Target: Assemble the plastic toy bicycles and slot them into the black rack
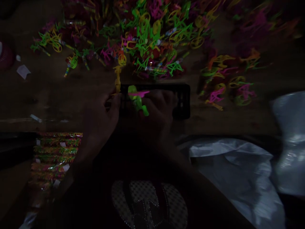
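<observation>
My left hand [100, 116] is closed, with thumb and fingertips pinching the lower end of a slim yellow plastic toy piece [117, 78] that stands up away from me. Close beside it, my right hand [158, 109] has its fingers curled around a lime-green toy piece [137, 100] with a pink part across it. Both hands are over the near side of a black slotted plastic tray [187, 101]. What lies in the tray is too dark to make out. The view is dim and somewhat blurred.
A big heap of neon plastic toys [152, 41] spreads over the far side of the wooden table [59, 101]. Smaller clusters [216, 95] lie right. Packed strips of colourful toys [58, 152] are at lower left, a silvery plastic bag [228, 171] at lower right. Paper scraps [23, 72] lie left.
</observation>
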A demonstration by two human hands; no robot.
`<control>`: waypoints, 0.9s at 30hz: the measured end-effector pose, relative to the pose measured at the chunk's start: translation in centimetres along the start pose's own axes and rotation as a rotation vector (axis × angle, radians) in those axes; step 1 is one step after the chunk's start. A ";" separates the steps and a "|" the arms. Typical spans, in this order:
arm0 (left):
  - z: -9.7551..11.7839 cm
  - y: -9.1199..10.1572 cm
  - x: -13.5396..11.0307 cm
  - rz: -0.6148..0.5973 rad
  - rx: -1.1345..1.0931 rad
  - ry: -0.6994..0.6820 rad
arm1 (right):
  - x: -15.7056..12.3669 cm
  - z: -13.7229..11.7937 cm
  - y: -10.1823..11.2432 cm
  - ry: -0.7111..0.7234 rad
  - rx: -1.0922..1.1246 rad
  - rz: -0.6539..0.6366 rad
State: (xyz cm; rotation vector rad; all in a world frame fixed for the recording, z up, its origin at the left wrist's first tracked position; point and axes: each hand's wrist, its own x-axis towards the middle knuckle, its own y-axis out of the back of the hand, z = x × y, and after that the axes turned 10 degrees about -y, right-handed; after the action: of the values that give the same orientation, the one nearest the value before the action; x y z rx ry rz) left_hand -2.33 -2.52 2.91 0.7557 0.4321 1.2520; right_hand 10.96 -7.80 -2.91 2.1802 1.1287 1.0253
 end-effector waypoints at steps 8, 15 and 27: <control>0.1 -0.1 -0.2 0.005 -0.099 -0.047 | -0.3 0.7 -2.6 -0.048 0.072 -0.081; -0.1 -0.3 -0.3 0.005 -0.169 -0.017 | -0.1 1.1 -2.7 -0.033 0.108 -0.138; -0.1 0.2 -0.1 -0.014 -0.094 0.022 | -0.4 0.9 -3.7 0.128 0.113 -0.092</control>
State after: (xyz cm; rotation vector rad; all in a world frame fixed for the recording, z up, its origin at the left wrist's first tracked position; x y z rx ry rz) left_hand -2.52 -2.56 2.97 0.6591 0.3933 1.2592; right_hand 9.76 -6.17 -6.22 2.1513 1.3624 1.0982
